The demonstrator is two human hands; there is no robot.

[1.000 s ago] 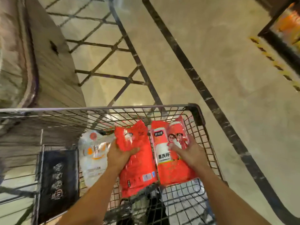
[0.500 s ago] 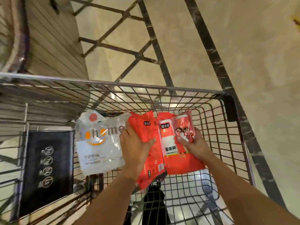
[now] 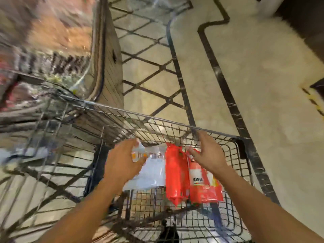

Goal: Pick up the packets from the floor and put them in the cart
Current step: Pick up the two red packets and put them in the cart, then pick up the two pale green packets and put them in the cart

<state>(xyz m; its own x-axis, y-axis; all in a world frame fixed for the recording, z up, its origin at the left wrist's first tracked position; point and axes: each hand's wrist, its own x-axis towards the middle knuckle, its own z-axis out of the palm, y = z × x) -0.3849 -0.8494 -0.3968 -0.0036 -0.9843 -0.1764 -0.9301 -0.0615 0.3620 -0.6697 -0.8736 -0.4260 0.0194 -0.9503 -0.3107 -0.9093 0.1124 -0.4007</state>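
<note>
Two red packets lie side by side in the wire cart (image 3: 175, 123): a plain red packet (image 3: 176, 174) on the left and a red packet with a white label (image 3: 203, 186) on the right. A white bag with orange print (image 3: 150, 171) lies left of them. My left hand (image 3: 122, 162) hovers over the white bag's left edge, fingers spread, holding nothing. My right hand (image 3: 208, 153) is lifted above the top of the labelled packet, fingers apart, with nothing in it. The frame is blurred by motion.
A wooden display counter (image 3: 108, 67) stands just beyond the cart's front left corner. Cream floor with dark diagonal inlay lines (image 3: 157, 71) stretches ahead and to the right. A yellow-black striped edge (image 3: 313, 100) sits at the far right.
Both hands have let go of the red packets and risen off them. The left hand has shifted left over the white bag. The view has swung and blurred.
</note>
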